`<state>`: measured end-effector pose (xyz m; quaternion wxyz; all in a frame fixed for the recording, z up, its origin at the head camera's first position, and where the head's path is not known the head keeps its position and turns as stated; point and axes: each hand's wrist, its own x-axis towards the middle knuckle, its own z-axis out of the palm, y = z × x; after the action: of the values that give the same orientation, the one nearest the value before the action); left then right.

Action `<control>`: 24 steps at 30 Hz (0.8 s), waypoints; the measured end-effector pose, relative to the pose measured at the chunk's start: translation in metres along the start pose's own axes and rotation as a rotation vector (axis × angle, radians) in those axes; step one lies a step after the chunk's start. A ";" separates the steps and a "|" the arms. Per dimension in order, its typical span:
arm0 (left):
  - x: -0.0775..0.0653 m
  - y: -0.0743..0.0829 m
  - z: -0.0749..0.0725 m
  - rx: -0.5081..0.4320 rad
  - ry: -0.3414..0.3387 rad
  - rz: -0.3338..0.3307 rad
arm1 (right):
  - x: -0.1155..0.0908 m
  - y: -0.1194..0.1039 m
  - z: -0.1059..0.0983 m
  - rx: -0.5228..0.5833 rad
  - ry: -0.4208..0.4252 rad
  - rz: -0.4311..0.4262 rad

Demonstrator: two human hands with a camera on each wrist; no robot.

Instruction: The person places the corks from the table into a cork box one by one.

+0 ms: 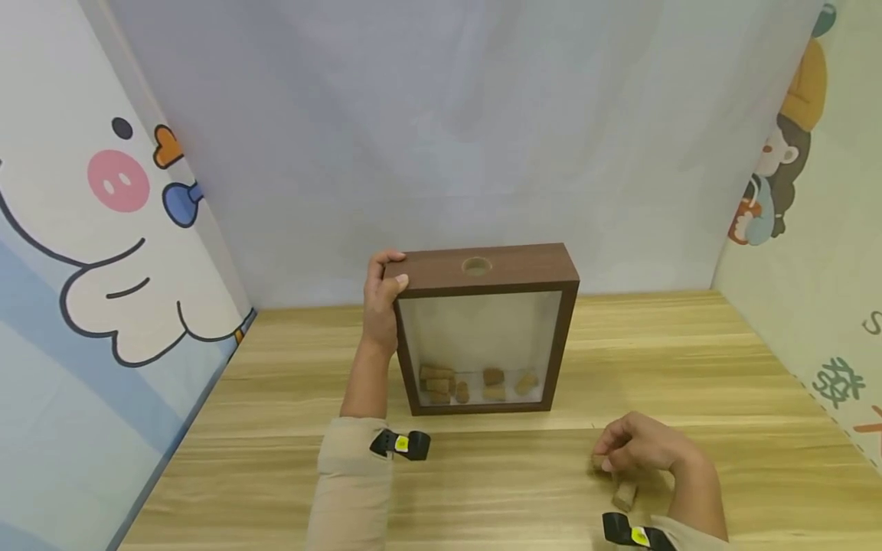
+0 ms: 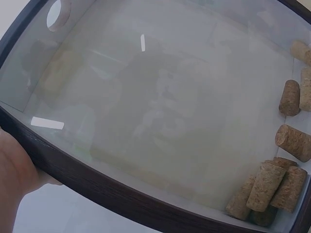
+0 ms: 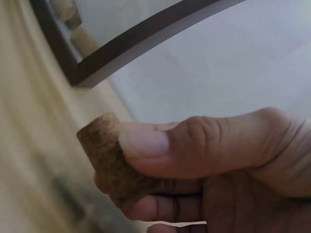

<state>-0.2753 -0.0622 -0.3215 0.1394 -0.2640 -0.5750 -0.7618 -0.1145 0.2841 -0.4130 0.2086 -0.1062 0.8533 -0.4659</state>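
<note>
A dark brown wooden shadow box [image 1: 524,264] with a clear front stands upright on the table, a round hole [image 1: 477,266] in its top. Several corks [image 2: 267,184] lie inside along its bottom. My left hand [image 1: 380,314] grips the box at its upper left corner, thumb over the front edge of the top. Right of the box and nearer to me, my right hand [image 1: 651,444] pinches a cork [image 3: 112,162] between thumb and fingers, just above the table. Another cork [image 1: 625,496] lies on the table below that hand.
The light wood-grain table [image 1: 289,398] runs back to a pale grey curtain [image 1: 413,138] behind the box. Printed cartoon panels border both sides, with a white pig-nosed figure [image 1: 62,199] on the left and a child figure [image 1: 785,153] on the right.
</note>
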 end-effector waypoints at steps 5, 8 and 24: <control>0.000 -0.001 -0.001 0.000 0.006 0.007 | 0.010 -0.023 -0.003 -0.003 0.007 -0.093; 0.000 -0.002 -0.001 0.000 0.002 0.008 | 0.016 -0.039 -0.002 -0.029 0.022 -0.141; -0.001 0.001 0.000 0.034 0.031 -0.013 | 0.053 -0.114 0.023 -0.111 0.320 -0.475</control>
<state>-0.2735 -0.0631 -0.3212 0.1479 -0.2463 -0.5873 -0.7567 -0.1534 0.1851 -0.3417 -0.0498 -0.2394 0.8509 -0.4649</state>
